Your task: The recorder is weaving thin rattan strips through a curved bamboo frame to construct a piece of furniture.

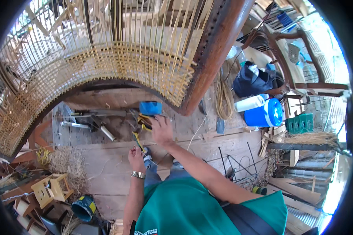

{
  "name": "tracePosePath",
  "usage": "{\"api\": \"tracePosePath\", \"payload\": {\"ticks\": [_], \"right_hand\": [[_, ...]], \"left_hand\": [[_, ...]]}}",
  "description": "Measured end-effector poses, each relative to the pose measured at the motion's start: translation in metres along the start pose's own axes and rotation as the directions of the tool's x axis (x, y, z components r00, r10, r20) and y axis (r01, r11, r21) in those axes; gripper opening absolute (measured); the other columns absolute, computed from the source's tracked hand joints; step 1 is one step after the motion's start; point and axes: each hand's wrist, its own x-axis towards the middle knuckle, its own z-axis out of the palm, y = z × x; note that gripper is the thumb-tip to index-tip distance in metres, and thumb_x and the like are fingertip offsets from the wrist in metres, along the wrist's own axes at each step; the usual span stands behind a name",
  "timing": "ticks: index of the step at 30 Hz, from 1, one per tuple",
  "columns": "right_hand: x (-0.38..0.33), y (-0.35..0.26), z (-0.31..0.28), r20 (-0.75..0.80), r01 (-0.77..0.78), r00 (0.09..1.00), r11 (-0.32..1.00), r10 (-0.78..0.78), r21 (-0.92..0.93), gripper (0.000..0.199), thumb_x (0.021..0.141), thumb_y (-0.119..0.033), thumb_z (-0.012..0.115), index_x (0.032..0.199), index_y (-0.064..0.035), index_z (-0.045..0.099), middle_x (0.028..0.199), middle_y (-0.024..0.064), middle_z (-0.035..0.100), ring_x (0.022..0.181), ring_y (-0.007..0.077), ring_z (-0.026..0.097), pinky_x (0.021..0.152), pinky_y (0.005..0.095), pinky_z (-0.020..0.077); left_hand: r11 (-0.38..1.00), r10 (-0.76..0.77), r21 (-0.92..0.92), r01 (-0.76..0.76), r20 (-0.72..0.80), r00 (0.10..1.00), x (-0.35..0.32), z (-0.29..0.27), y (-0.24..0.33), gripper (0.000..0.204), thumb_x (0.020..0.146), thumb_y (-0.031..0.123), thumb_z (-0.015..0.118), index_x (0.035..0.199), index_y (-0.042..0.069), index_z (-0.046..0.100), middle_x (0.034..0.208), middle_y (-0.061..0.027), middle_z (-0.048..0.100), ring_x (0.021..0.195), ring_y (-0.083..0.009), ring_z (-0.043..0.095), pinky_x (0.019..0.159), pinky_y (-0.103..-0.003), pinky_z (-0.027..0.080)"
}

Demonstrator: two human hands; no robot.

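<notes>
My right hand (pixel 162 130) reaches over the plank floor, fingers stretched forward and apart. Its thumb side lies against a hand tool with yellow-and-black handles (pixel 146 122), probably pliers; I cannot tell whether they touch. A small blue box (pixel 150 107) is just beyond its fingertips. My left hand (pixel 136 157), with a metal watch at the wrist, is nearer to me, fingers closed; what they hold, if anything, is too small to make out. A yellow-green handle (pixel 136 137) lies just ahead of them. Over the far side stands a chair frame (pixel 219 51) with partly woven cane (pixel 117 64).
Several tools, including a hammer-like one (pixel 106 132), lie left of my hands. A cane coil (pixel 224 100), a blue cooler jug (pixel 264 113) and a dark bag (pixel 253 80) stand right. Shavings (pixel 70 166) and a dark bucket (pixel 83 208) are at left.
</notes>
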Motion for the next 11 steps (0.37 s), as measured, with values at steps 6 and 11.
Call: {"api": "tracePosePath", "payload": {"ticks": [6,11], "right_hand": [[0.001,0.049,-0.031,0.193,0.022,0.981,0.983,0.013,-0.180,0.046,0.113,-0.031,0.089,0.157,-0.0181,0.084,0.158,0.0108,0.072,0.147,0.0422,0.066,0.127,0.0618,0.0564],[0.010,0.041,-0.024,0.223,0.017,0.974,0.982,0.027,-0.190,0.047,0.111,-0.031,0.092,0.156,-0.0185,0.085,0.157,0.0082,0.072,0.150,0.0406,0.065,0.131,0.0608,0.0553]], "left_hand": [[0.995,-0.090,0.044,0.084,0.160,0.983,0.012,0.056,0.026,0.017,0.128,0.019,0.085,0.132,0.008,0.074,0.116,-0.0032,0.083,0.106,-0.0167,0.079,0.094,-0.038,0.063],[0.962,-0.225,0.202,0.182,0.210,0.952,0.043,-0.013,0.000,0.027,0.123,0.027,0.092,0.133,0.010,0.074,0.115,-0.0031,0.082,0.102,-0.0210,0.082,0.099,-0.039,0.069]]}}
